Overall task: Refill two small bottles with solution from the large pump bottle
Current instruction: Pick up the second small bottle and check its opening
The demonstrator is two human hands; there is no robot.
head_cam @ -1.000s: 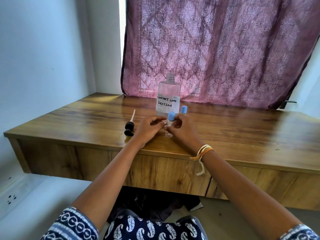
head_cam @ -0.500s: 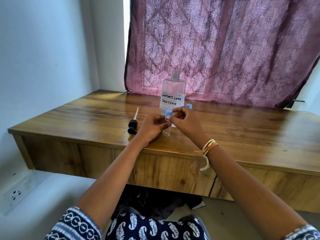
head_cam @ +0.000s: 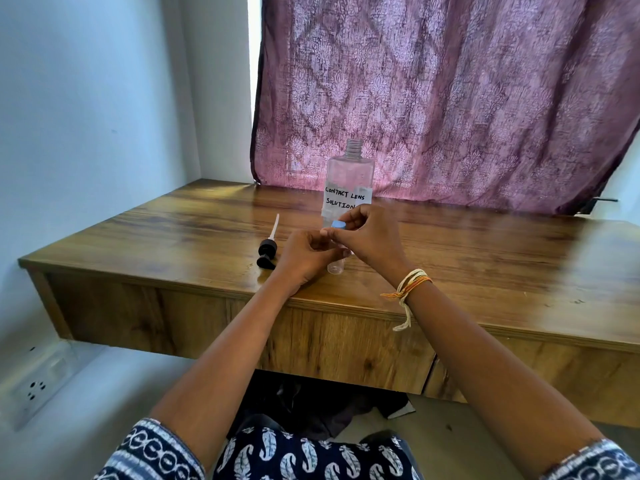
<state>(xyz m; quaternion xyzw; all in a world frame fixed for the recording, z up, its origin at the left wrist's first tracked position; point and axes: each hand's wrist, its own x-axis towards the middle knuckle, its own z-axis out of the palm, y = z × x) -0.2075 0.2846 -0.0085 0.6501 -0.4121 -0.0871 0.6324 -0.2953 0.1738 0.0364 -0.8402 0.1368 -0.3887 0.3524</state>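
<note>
While left hand grips small bottle, right hand pinches cap.

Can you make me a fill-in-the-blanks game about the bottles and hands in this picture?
1. The small bottle that both hands hold has a cap coloured ____.
2. The label on the large bottle reads "Contact Lens ____".
3. The black pump head lies on the desk beside the ____ hand.
4. The neck of the large bottle is ____, with no pump on it.

Missing words: blue; Solution; left; open
</note>
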